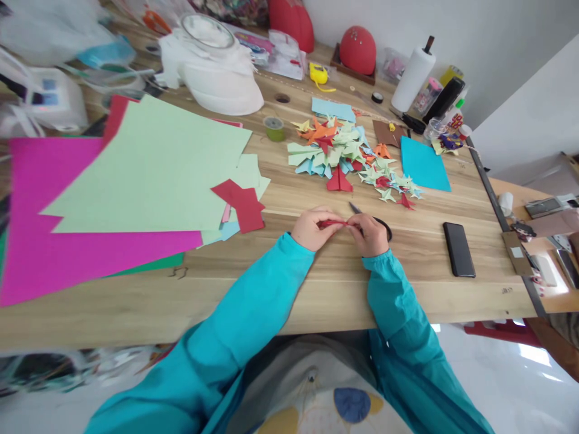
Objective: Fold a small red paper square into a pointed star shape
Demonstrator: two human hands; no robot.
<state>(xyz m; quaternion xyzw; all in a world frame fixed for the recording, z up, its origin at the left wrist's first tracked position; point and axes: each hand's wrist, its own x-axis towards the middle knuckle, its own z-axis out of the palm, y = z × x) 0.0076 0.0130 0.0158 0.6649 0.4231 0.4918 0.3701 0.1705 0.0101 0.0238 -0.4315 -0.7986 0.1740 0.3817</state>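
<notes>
Between my two hands, just above the wooden table, is a small folded piece of red paper (333, 223). My left hand (316, 227) pinches its left part, and the fingers of my right hand (367, 234) close on its right end. Fingers cover much of the paper, so its exact shape is hidden. Partly behind my right hand lies a pair of scissors (354, 208), blade and dark handle showing. Beyond my hands spreads a pile of folded paper planes and stars (337, 150) in green, blue, orange and red. Red paper scraps (244, 208) lie left of my left hand.
Large light green sheets (154, 169) overlap a magenta sheet (40, 241) on the left. A black phone (459, 250) and a blue square sheet (425, 164) lie to the right. White caps (221, 78), a tape measure (318, 73) and bottles (414, 75) stand along the back.
</notes>
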